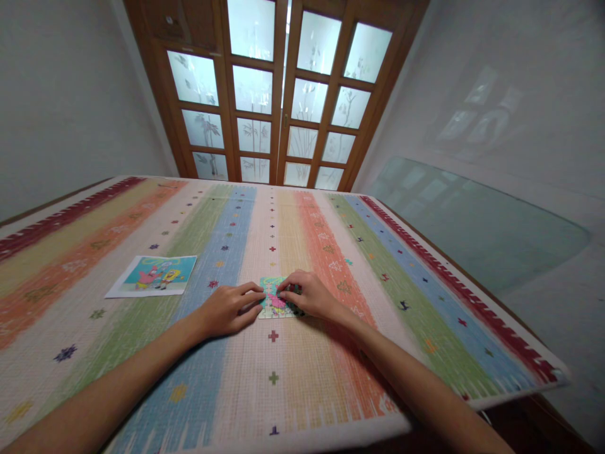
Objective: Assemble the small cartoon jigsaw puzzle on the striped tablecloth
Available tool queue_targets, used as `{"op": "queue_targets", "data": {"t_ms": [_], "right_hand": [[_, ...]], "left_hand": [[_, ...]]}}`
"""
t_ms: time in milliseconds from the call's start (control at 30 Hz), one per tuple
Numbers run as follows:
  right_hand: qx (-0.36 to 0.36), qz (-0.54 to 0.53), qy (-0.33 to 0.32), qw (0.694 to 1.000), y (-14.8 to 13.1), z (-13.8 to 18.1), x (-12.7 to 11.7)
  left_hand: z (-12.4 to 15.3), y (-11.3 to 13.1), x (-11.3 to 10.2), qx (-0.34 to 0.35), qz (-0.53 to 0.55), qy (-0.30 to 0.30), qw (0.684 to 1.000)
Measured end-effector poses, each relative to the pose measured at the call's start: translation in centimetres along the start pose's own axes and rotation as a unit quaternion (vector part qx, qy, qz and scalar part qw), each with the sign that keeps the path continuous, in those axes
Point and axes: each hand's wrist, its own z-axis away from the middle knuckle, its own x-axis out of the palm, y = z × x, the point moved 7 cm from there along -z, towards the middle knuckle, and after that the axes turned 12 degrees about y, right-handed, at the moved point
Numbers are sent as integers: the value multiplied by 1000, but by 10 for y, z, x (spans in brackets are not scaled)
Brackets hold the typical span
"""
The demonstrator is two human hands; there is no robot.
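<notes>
A small jigsaw puzzle (pixel 270 312) with green, teal and pink parts lies flat on the striped tablecloth in front of me. My left hand (pixel 230 309) rests at its left side, fingers stretched out and slightly apart, the tips touching that edge. Over the right part of the puzzle, my right hand (pixel 307 294) is closed in a pinch, thumb and index tips down on the pink area. Whether a piece sits between those tips is hidden. The right hand also covers the puzzle's right side.
Left of the puzzle lies a paper picture (pixel 158 275) of a pink starfish and a yellow sponge cartoon character. The striped tablecloth (pixel 293 378) covers the wide table. Beyond it stand wooden glazed doors (pixel 283 113); a glass panel (pixel 472 214) leans along the right wall.
</notes>
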Motion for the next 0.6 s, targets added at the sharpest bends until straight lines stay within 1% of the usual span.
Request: {"op": "queue_targets", "data": {"t_ms": [100,233,300,367,467,600], "right_hand": [[-54,34,9,998,-3,0,4],[-122,56,52,990,-4,5,-3],[-162,47,49,984,-7,10,-7],[-190,39,29,981,-11,15,-8],[-206,49,8,977,-15,20,-5],[-210,66,-1,976,-19,21,2]], "left_hand": [[1,-1,1,-8,8,1,1000],[2,-2,1,-11,13,3,1000],[2,-1,1,-8,11,2,1000],[1,-1,1,-6,9,2,1000],[1,-1,1,-3,5,-1,1000],[2,-2,1,-11,12,-2,1000]]}}
